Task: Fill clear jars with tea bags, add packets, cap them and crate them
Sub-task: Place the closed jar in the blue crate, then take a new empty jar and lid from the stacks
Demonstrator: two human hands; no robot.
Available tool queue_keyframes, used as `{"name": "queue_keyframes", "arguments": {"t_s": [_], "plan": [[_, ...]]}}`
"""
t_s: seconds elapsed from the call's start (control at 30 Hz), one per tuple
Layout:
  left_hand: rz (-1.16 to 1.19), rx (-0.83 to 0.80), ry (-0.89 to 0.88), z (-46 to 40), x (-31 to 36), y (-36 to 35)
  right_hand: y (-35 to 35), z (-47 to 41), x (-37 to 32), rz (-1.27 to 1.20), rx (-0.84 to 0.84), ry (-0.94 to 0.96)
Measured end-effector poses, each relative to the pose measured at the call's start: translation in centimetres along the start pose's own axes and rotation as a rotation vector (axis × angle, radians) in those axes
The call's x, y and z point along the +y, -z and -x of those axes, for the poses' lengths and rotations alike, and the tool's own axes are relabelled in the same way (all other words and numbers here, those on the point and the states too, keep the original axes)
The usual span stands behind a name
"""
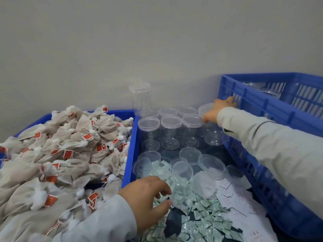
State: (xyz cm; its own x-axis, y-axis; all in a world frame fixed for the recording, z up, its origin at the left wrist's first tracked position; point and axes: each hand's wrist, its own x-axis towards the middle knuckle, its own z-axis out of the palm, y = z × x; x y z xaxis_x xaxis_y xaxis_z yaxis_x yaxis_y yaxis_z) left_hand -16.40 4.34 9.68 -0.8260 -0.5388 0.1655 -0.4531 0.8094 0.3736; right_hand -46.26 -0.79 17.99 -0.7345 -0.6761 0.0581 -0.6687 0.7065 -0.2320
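Both hands partly hide their catch: left packets, right lid.

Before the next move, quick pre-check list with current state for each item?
1. Right hand has a clear lid: ok, its fingers pinch the lid over the jars.
2. Open jar ready: ok, upright lidless clear jars stand in the middle bin's back rows.
3. Jar under the lid filled with tea bags: not ok, the jars there look empty.
4. Left hand has a packet: cannot tell, its curled fingers sit on the green packets.
5. Tea bags in reach: ok, piled in the left bin.
6. Room in the crate: cannot tell, interior mostly hidden.
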Motion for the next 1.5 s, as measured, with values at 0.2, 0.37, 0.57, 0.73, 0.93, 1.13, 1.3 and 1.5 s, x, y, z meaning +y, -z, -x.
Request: {"name": "queue_keyframes", "arguments": {"t_s": [0.2,0.37,0.57,0.73,0.93,1.13,1.3,1.5], "plan": [[0.194,0.234,-0.027,0.4,0.3,0.3,3.7,6.4,-0.9,-0.467,0.186,0.278],[0.619,0.429,0.035,0.8,0.9,0.8,-2.4,17.9,-0.9,-0.506,0.175,0.809],[0.431,0.332,0.041,0.8,1.0,0.8,-8.6,21.0,1.0,-0.737,0.263,1.026],[0.207,0.14,-0.036,1.3,0.4,1.3,-11.7,18.9,3.2,-0.935,-0.349,0.84],[0.113,0.119,0.1,0.7,1.6,0.8,-14.6,20.7,2.2,-0.843,0.284,0.756],[0.474,0.191,0.43,0.3,2.6,0.0,-14.5,19.0,3.2,-0.467,0.913,0.723],[0.887,0.003,0.689,-0.4,3.5,-0.1,-14.8,18.2,4.6,-0.366,1.01,0.772],[1.301,-0.362,0.86,-0.4,3.5,0.6,-14.6,18.0,4.7,-0.357,1.102,0.77]]}}
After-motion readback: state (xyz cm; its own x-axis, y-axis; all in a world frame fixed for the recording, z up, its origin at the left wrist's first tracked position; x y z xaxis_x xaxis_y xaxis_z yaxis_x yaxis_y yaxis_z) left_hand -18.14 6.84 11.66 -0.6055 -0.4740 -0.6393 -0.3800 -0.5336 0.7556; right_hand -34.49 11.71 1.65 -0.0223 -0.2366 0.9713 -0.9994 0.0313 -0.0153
